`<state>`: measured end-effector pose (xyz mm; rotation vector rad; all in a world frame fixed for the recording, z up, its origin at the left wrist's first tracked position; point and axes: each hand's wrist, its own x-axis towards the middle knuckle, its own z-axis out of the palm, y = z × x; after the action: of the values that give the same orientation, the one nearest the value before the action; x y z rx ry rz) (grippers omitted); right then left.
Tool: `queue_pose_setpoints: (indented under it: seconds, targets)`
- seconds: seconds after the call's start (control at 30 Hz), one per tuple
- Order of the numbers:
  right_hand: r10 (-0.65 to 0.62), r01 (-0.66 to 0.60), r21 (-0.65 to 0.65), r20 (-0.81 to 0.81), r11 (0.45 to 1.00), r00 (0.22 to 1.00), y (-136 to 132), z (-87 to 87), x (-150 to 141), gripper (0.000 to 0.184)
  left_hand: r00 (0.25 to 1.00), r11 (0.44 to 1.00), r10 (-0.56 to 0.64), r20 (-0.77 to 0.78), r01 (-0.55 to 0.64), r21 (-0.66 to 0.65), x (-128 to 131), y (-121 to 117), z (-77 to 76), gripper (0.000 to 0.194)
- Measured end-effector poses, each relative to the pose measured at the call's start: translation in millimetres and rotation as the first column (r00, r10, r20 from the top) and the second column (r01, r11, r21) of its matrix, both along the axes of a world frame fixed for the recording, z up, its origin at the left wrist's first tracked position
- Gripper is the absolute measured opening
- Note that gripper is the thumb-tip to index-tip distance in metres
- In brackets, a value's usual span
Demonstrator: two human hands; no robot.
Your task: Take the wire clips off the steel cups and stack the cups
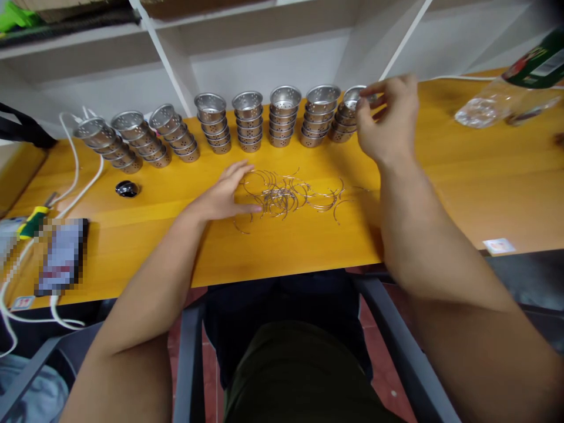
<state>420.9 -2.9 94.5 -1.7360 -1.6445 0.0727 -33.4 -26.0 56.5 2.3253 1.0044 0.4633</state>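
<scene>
On the table, a loose pile of thin, curved metal wires (282,197) lies in front of me. My left hand (222,194) rests at the pile's left edge, thumb and fingers spread apart, touching the outer wires. To the right, my right hand (392,114) is at the top of the rightmost stack of cups. Its thumb and index finger close on the rim of the top perforated metal cup (351,98), partly covering it. More stacks of the same cups, such as the middle stack (285,111), stand in a row along the back; the three leftmost stacks appear tilted.
A clear plastic bottle (482,108) lies at the right. On the left are a black shiny object (127,188), a blurred phone-like device (61,258), a white cable (81,191) and a green-yellow handled tool (34,222). White shelving (264,59) rises behind the cups.
</scene>
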Motion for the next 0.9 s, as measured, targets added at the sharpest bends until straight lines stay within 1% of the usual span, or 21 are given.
queue_pose_setpoints:
  seconds: [0.07,0.1,0.13,0.17,0.2,0.23,0.27,0.3,0.33,0.37,0.43,0.5,0.53,0.6,0.67,0.7,0.77,0.8,0.83,0.87,0.9]
  targets:
    - [0.043,-0.044,-0.128,-0.012,0.991,0.999,-20,16.5,-2,0.046,0.99,0.998,0.051,-0.135,-0.055,-0.032,-22,10,-1.4,0.166]
    - [0.07,-0.067,-0.223,0.003,0.972,0.998,-29,25.8,-1,0.043,0.98,0.997,0.062,-0.188,-0.071,-0.04,-34,15,-3.8,0.175]
    - [0.112,-0.093,-0.361,0.032,0.928,0.993,-38,34.9,0,0.037,0.975,0.997,0.062,-0.215,-0.072,-0.037,-45,21,-7.0,0.176]
    - [0.149,-0.1,-0.506,0.057,0.857,0.987,-45,43.1,3,0.028,0.975,0.998,0.057,-0.216,-0.065,-0.026,-55,26,-10.6,0.173]
    - [0.19,-0.11,-0.635,0.058,0.765,0.98,-50,49.6,7,0.02,0.979,0.998,0.055,-0.194,-0.059,-0.011,-63,31,-13.9,0.167]
    - [0.226,-0.127,-0.735,0.036,0.666,0.974,-53,53.9,10,0.014,0.985,0.998,0.057,-0.161,-0.057,0.003,-67,34,-16.5,0.159]
    - [0.252,-0.154,-0.8,-0.003,0.58,0.968,-54,55.6,14,0.011,0.99,0.998,0.067,-0.127,-0.066,0.012,-68,36,-17.8,0.151]
    - [0.269,-0.191,-0.834,-0.054,0.517,0.962,-55,54.8,16,0.009,0.991,0.997,0.083,-0.103,-0.082,0.015,-67,37,-17.8,0.145]
    - [0.282,-0.237,-0.849,-0.109,0.473,0.953,-54,51.6,16,0.013,0.991,0.995,0.097,-0.096,-0.096,0.013,-63,36,-16.6,0.14]
    - [0.289,-0.281,-0.852,-0.161,0.441,0.944,-53,46.6,14,0.023,0.989,0.995,0.104,-0.103,-0.103,0.012,-57,34,-14.6,0.136]
    - [0.309,-0.372,-0.839,-0.259,0.396,0.915,-51,33.5,2,0.047,0.987,0.996,0.087,-0.132,-0.085,0.021,-41,27,-10.3,0.13]
    - [0.355,-0.468,-0.8,-0.342,0.376,0.87,-50,20.4,-19,0.064,0.99,0.998,0.051,-0.131,-0.046,0.047,-22,17,-9.5,0.12]
    - [0.392,-0.502,-0.78,-0.358,0.374,0.848,-50,15.0,-31,0.067,0.992,0.997,0.043,-0.115,-0.035,0.065,-12,12,-11.1,0.113]
    - [0.464,-0.535,-0.74,-0.337,0.407,0.819,-50,7.7,-54,0.065,0.997,0.995,0.032,-0.072,-0.025,0.095,10,3,-17.6,0.098]
    - [0.508,-0.568,-0.679,-0.321,0.465,0.799,-52,5.1,-69,0.057,0.999,0.994,0.0,-0.05,0.005,0.108,30,-4,-25.4,0.083]
    - [0.518,-0.587,-0.639,-0.325,0.496,0.791,-52,5.3,-73,0.052,0.999,0.994,-0.025,-0.042,0.029,0.103,38,-5,-28.7,0.078]
    - [0.535,-0.617,-0.559,-0.33,0.554,0.778,-52,7.2,-71,0.046,0.997,0.994,-0.072,-0.014,0.073,0.085,48,-6,-32.5,0.077]
    - [0.551,-0.626,-0.52,-0.315,0.581,0.773,-51,8.2,-66,0.046,0.996,0.993,-0.086,0.009,0.085,0.08,49,-4,-33.1,0.077]
    - [0.573,-0.633,-0.491,-0.29,0.599,0.767,-50,8.6,-59,0.049,0.995,0.993,-0.09,0.035,0.087,0.084,47,-2,-32.9,0.077]
    - [0.601,-0.643,-0.471,-0.261,0.604,0.755,-48,8.0,-51,0.056,0.995,0.993,-0.081,0.061,0.075,0.095,43,1,-32.2,0.077]
    - [0.635,-0.657,-0.467,-0.232,0.593,0.737,-45,6.1,-43,0.067,0.995,0.993,-0.056,0.084,0.047,0.108,38,4,-31.1,0.079]
